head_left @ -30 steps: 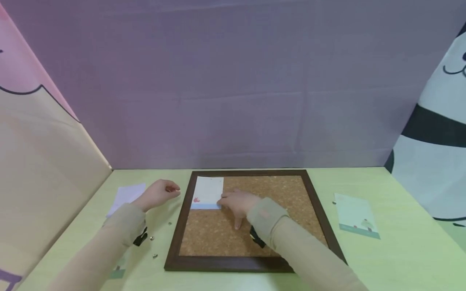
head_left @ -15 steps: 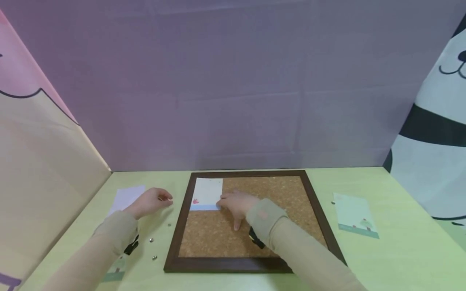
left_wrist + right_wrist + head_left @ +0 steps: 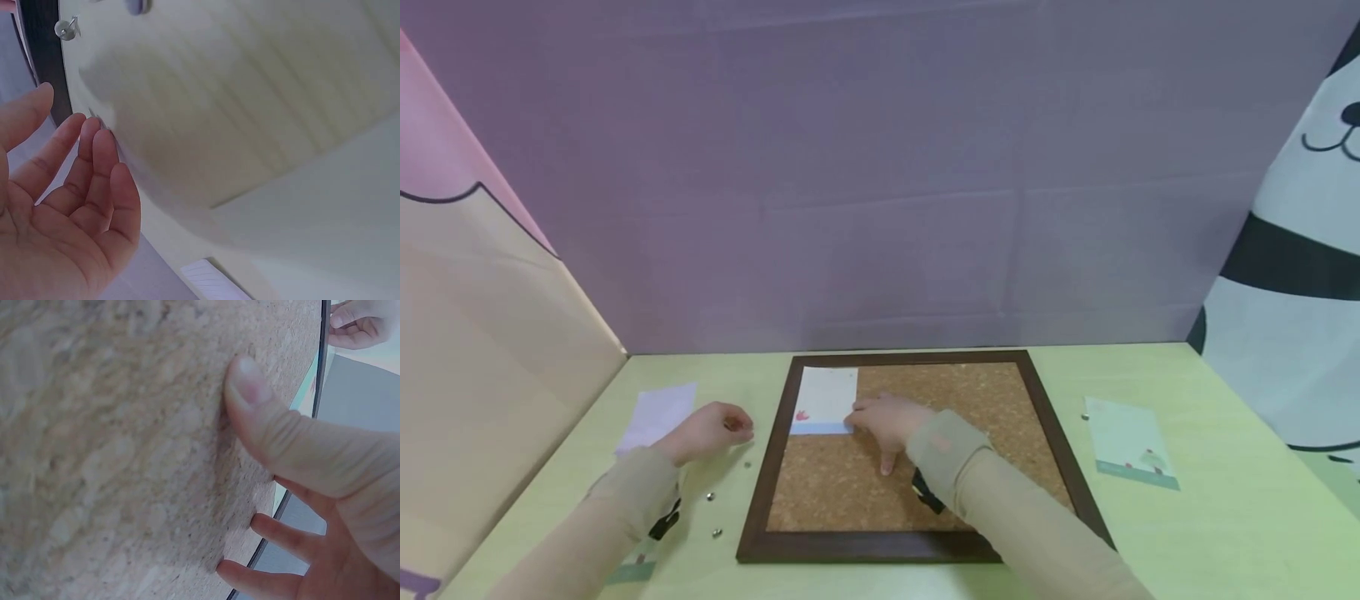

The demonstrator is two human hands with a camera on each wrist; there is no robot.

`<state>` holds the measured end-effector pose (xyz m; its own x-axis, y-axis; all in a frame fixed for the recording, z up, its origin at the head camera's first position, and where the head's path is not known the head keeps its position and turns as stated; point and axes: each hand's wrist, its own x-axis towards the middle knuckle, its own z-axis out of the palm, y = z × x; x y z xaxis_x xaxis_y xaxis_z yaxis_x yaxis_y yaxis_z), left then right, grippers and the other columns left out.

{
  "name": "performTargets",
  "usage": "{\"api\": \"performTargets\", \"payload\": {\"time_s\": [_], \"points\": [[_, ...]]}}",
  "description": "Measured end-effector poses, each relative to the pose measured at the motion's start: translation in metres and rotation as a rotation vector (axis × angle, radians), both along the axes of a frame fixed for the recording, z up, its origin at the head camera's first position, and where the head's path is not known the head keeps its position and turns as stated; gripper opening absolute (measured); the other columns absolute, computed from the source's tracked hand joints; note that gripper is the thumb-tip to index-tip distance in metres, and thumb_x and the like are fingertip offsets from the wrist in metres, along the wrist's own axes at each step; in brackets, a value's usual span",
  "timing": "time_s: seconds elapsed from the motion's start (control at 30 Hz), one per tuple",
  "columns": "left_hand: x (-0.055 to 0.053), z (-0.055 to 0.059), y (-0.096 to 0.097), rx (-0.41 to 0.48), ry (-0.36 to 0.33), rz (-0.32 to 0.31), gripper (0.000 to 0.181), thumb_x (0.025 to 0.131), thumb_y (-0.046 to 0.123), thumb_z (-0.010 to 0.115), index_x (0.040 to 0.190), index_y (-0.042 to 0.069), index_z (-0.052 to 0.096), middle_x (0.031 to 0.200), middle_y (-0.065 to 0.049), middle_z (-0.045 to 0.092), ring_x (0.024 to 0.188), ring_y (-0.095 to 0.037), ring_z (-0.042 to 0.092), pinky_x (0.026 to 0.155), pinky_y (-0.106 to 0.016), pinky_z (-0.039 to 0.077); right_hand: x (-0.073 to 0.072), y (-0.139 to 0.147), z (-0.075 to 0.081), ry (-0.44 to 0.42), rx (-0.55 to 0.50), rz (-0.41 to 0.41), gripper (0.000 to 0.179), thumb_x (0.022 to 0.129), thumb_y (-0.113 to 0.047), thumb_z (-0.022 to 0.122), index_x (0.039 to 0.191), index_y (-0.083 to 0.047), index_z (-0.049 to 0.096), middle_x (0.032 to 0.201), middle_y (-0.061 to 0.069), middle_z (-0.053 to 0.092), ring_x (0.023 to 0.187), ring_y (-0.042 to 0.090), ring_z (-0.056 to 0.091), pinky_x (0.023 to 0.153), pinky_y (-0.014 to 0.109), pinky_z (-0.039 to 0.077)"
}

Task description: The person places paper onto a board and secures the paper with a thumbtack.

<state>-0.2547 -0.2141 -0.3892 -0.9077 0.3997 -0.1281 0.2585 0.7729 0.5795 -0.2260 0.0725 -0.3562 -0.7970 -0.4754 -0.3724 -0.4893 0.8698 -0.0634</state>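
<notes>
A cork board [image 3: 827,487] with a dark frame lies on the table, and a white note sheet [image 3: 825,400] with a blue lower band lies at its upper left. With fingers spread, my right hand [image 3: 891,421] rests on the cork, its fingertips at the note's lower right corner. My left hand [image 3: 707,432] hovers low over the table, left of the frame, thumb apart from loosely bent fingers. Ahead of that hand, a metal pushpin [image 3: 64,30] shows in the left wrist view. Something thin and dark near its fingertips is too unclear to name.
Small metal pushpins lie left of the board, one [image 3: 711,496] above another [image 3: 717,532]. A lilac sheet [image 3: 658,415] is partly behind my left hand. Another pin [image 3: 1086,416] lies beside a pale green sheet [image 3: 1131,442] at right. A green-edged sheet [image 3: 636,568] is partly under my left sleeve.
My left hand has moved left and nearer to me, away from the frame and down towards the table. My right hand and the note stay in place.
</notes>
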Motion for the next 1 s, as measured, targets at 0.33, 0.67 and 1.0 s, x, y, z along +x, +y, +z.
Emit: {"api": "performTargets", "payload": {"time_s": [0.33, 0.67, 1.0], "points": [[0.007, -0.001, -0.001, 0.013, 0.014, -0.010, 0.020, 0.087, 0.009, 0.064, 0.101, -0.005, 0.065, 0.094, -0.011, 0.067, 0.088, -0.023, 0.061, 0.081, -0.042, 0.051, 0.001, 0.000, 0.001, -0.005, -0.004, -0.002, 0.083, 0.067, -0.022, 0.081, 0.141, -0.028, 0.042, 0.153, -0.004, 0.030, 0.142, 0.023, 0.026, 0.112, 0.037, 0.031], [0.016, 0.000, -0.001, 0.037, -0.004, -0.056, 0.023, 0.085, 0.013, 0.067, 0.099, -0.005, 0.065, 0.090, -0.009, 0.066, 0.083, -0.018, 0.059, 0.076, -0.035, 0.050, 0.000, 0.000, 0.000, -0.016, -0.007, -0.005, 0.085, 0.067, -0.023, 0.081, 0.142, -0.027, 0.041, 0.154, -0.004, 0.030, 0.142, 0.024, 0.025, 0.113, 0.038, 0.029], [0.023, 0.001, 0.000, 0.028, -0.022, -0.089, 0.027, 0.086, 0.017, 0.067, 0.102, -0.004, 0.065, 0.093, -0.008, 0.066, 0.085, -0.018, 0.059, 0.077, -0.035, 0.050, 0.000, 0.001, -0.001, -0.007, -0.004, 0.002, 0.085, 0.067, -0.023, 0.082, 0.142, -0.026, 0.041, 0.153, -0.004, 0.030, 0.142, 0.024, 0.026, 0.112, 0.038, 0.030]]}}
